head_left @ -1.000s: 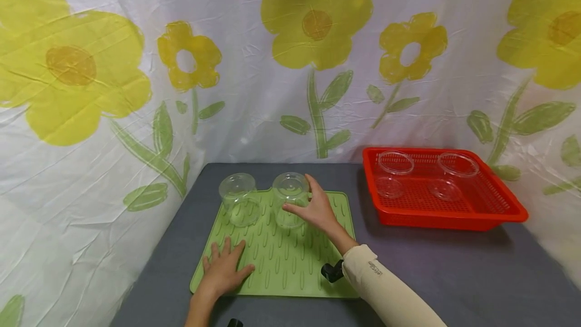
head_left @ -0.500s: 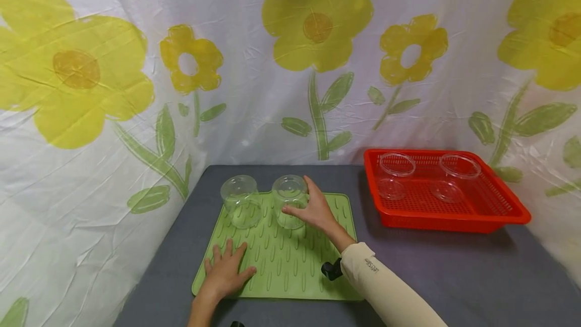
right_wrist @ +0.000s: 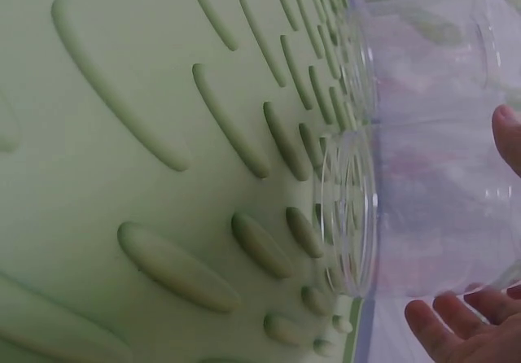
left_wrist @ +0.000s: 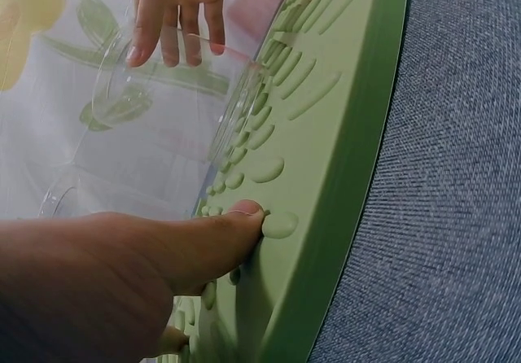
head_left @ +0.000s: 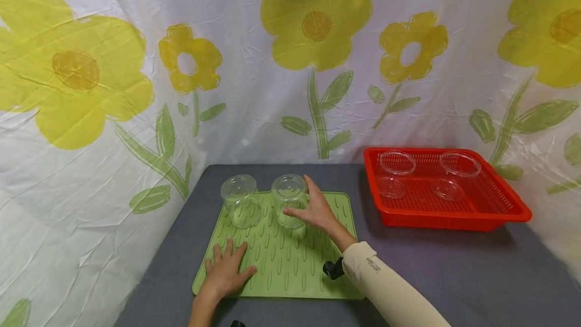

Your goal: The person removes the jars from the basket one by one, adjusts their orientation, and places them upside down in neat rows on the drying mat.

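Observation:
My right hand (head_left: 318, 209) holds a clear plastic tub (head_left: 289, 206), thumb on the near side and fingers round its right side. The tub stands upside down, rim on the green ridged mat (head_left: 290, 271); the right wrist view shows that rim (right_wrist: 350, 216) against the ridges. Left of it stands a second clear tub (head_left: 242, 203), also base up, at the mat's back left. My left hand (head_left: 225, 271) lies with fingers spread on the front left of the mat. In the left wrist view its thumb (left_wrist: 232, 233) presses the mat.
A red plastic basket (head_left: 454, 221) stands at the back right of the grey table (head_left: 431, 276). Inside it are two more clear tubs (head_left: 397, 163), rims up. A white cloth with yellow flowers (head_left: 249, 90) hangs behind and to the left.
The camera view has shifted slightly. Both hands and both tubs on the mat keep their places.

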`<state>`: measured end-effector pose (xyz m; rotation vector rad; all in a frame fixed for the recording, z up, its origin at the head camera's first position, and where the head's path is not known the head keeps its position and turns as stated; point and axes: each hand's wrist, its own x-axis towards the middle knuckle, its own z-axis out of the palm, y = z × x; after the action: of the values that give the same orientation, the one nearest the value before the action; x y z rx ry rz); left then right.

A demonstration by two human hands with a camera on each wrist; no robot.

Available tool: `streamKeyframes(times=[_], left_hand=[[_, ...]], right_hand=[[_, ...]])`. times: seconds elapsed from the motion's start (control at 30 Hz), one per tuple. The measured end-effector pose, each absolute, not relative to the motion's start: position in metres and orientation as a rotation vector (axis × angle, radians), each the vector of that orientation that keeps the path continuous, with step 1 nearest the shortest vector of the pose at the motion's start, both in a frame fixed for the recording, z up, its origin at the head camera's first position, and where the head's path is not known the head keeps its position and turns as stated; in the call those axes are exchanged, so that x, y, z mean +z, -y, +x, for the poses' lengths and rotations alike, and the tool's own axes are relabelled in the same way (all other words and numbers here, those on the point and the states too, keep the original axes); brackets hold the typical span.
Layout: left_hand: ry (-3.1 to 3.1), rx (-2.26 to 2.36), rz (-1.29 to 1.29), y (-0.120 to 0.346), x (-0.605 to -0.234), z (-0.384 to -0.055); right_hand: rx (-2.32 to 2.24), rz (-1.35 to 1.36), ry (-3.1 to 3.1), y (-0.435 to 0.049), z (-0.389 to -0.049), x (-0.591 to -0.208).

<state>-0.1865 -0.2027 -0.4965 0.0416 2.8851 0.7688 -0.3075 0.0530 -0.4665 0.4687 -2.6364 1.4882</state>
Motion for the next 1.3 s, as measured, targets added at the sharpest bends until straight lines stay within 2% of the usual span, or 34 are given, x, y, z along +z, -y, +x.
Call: streamKeyframes(times=[0.63, 1.3], left_hand=[[-2.881, 0.769, 0.043, 0.203, -0.499, -0.188], [-2.863, 0.779, 0.048, 0.204, -0.5, -0.191]], right_hand=[[1.486, 0.445, 2.57, -0.075, -0.295, -0.457], [1.396, 0.367, 2.429, -0.125, -0.298, -0.441]])
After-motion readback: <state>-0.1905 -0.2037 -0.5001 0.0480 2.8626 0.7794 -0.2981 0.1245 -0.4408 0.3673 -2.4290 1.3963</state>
